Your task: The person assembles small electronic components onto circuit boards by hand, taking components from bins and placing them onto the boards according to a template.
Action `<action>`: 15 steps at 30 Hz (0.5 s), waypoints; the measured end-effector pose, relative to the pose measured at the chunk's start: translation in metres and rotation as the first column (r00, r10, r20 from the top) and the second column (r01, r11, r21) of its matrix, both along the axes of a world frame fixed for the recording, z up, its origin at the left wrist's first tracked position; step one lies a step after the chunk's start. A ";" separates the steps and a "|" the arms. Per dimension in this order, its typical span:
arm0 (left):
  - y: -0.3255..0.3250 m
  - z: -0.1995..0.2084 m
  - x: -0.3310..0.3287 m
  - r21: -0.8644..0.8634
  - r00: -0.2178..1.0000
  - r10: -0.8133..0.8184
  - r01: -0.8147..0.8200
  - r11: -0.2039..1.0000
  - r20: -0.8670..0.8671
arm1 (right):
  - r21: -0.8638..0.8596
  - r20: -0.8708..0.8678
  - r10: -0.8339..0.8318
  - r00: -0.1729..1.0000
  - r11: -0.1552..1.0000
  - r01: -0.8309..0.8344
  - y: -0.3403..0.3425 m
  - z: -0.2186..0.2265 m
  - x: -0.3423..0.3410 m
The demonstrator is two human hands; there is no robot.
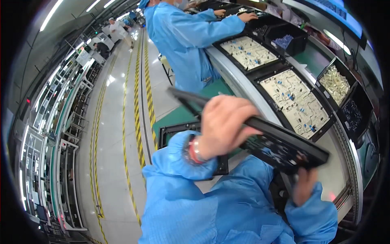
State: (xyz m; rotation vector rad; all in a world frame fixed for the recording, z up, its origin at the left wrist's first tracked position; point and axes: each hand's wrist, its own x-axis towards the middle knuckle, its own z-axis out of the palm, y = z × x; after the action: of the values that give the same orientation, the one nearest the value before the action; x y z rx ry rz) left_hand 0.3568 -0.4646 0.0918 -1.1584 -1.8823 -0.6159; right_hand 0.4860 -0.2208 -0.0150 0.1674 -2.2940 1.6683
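Closest to my lens, the left hand [229,122] is wrapped round a black frame [290,136], holding it up at a slant above the person's lap, between the green surface [168,118] and the pale conveyor [327,179]. I judge the step in hand to be handling and turning this frame in the air, since I see nothing but hands supporting it. The right hand [304,185] is just below the frame's far right end; it is smeared by blur, so I cannot tell whether its fingers grip, touch or merely hover. From my end, the next move seems to call for a sure hold at that right end and a levelling of the tilt, keeping the frame clear of the two pale boards [248,53] [296,103] lying on the conveyor side. Much escapes me: the left fingers' underside grip is out of sight, the frame's dark inside is too blurred to read, and the held frame and left sleeve [176,156] cover most of a second frame [174,129] on the green surface. A co-worker [183,36] at the top is cut off by the picture's edge.
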 end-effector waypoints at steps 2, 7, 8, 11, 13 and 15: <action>0.038 0.018 -0.006 0.040 0.976 -0.206 0.203 0.978 0.067 | -0.142 -0.152 -0.276 0.949 0.956 0.255 0.022 0.008 0.022; 0.101 0.038 -0.032 -0.004 0.943 -0.259 0.266 0.964 0.209 | -0.696 0.094 -0.669 0.737 0.485 0.530 0.127 0.025 0.088; 0.112 0.021 -0.043 0.036 0.893 -0.305 0.311 0.950 0.332 | -0.572 0.099 -0.875 0.474 0.340 0.747 0.139 0.018 0.095; 0.151 -0.049 -0.063 0.226 0.277 -0.445 0.572 0.789 0.852 | -0.557 0.342 -0.744 0.574 0.332 0.761 0.171 0.006 0.127; 0.188 -0.078 -0.056 0.392 -0.264 -0.291 0.638 0.663 0.920 | -0.470 0.520 -0.750 0.408 0.147 0.870 0.185 -0.002 0.126; 0.223 -0.098 -0.050 0.384 -0.355 -0.178 0.674 0.631 0.918 | -0.454 0.622 -0.660 0.421 0.134 0.881 0.207 -0.020 0.149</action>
State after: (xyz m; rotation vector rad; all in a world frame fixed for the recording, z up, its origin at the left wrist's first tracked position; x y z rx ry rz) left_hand 0.3063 -0.2418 -0.0059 -2.0981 -2.6997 -2.3934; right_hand 0.6354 -0.0140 -0.0348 -1.3412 -1.0681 1.7862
